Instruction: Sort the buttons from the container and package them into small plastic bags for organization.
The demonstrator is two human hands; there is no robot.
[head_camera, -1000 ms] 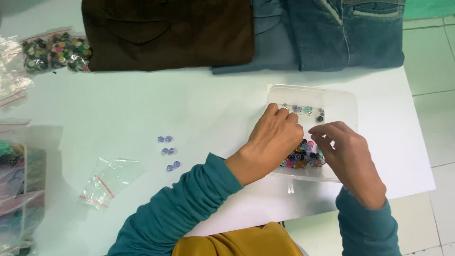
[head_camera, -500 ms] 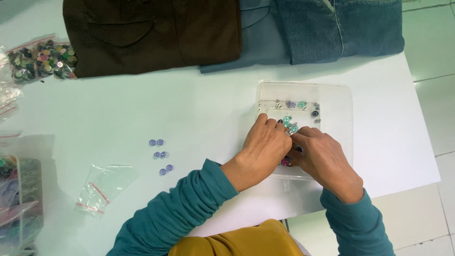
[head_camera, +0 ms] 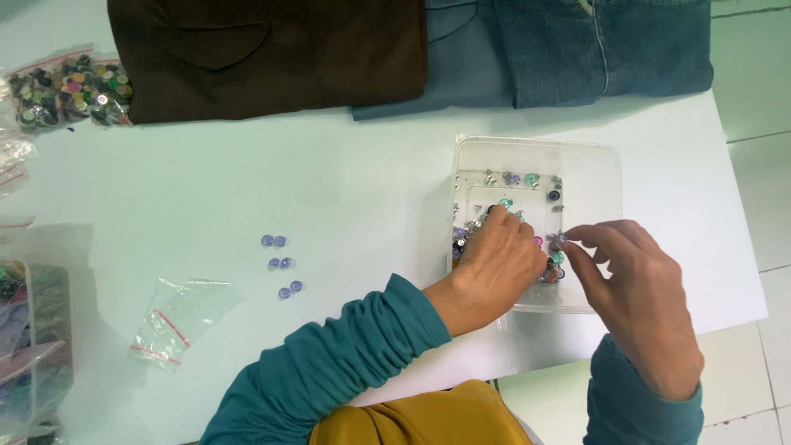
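A clear plastic box [head_camera: 589, 177] holds several small coloured buttons [head_camera: 531, 179] in purple, green and black. My left hand [head_camera: 498, 268] rests inside the box, fingers curled down among the buttons. My right hand [head_camera: 638, 297] hovers at the box's right side, thumb and forefinger pinched on a small pale purple button [head_camera: 563, 240]. Both arms wear teal sleeves. Several purple buttons [head_camera: 280, 264] lie in pairs on the white table [head_camera: 247, 181] to the left.
An empty clear zip bag [head_camera: 177, 317] lies near the front left. A bag of mixed buttons [head_camera: 70, 91] sits at the far left. Folded brown cloth [head_camera: 272, 49] and blue jeans [head_camera: 577, 49] lie along the back edge. Storage boxes [head_camera: 29, 346] stand at the left edge.
My right hand has drawn back to the right from the button pile with a pinched button. My left hand stays in the box, shifted slightly.
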